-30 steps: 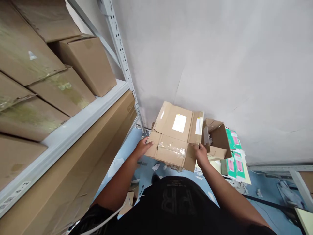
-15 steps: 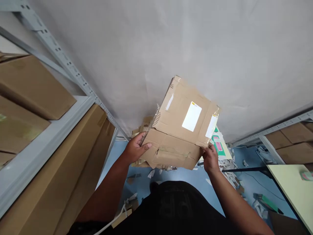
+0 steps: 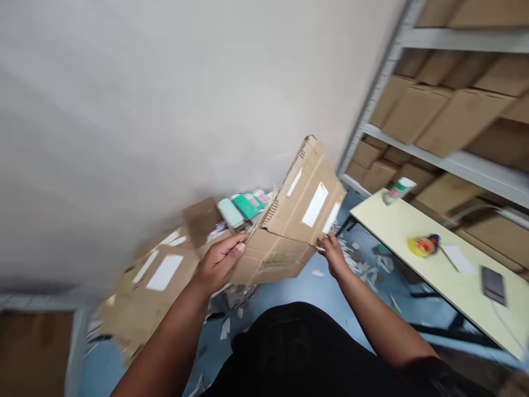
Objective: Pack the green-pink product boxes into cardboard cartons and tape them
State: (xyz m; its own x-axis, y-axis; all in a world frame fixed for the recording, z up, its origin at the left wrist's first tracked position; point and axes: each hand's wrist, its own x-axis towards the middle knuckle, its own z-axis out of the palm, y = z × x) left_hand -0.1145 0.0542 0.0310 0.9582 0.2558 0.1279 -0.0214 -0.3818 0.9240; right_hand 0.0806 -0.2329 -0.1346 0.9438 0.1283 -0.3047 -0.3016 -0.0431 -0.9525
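I hold a flattened brown cardboard box [image 3: 289, 226] with white labels and clear tape out in front of me, tilted up to the right. My left hand [image 3: 219, 263] grips its left edge, thumb on top. My right hand [image 3: 333, 255] pinches its right lower edge. Below and to the left lies a pile of flattened cardboard [image 3: 149, 286] with white labels on the blue floor, against the wall.
Green and pink packets [image 3: 248, 204] lie by the wall behind the box. A pale yellow table [image 3: 433, 264] at the right carries a yellow tape roll [image 3: 421, 245], a phone [image 3: 494, 284] and a small can. Metal shelving [image 3: 454, 160] full of cartons stands at the right. Paper scraps litter the floor.
My view has swung to the right: the left shelving is gone, and the table and right shelving came in. The box stays in both hands and is tilted more steeply.
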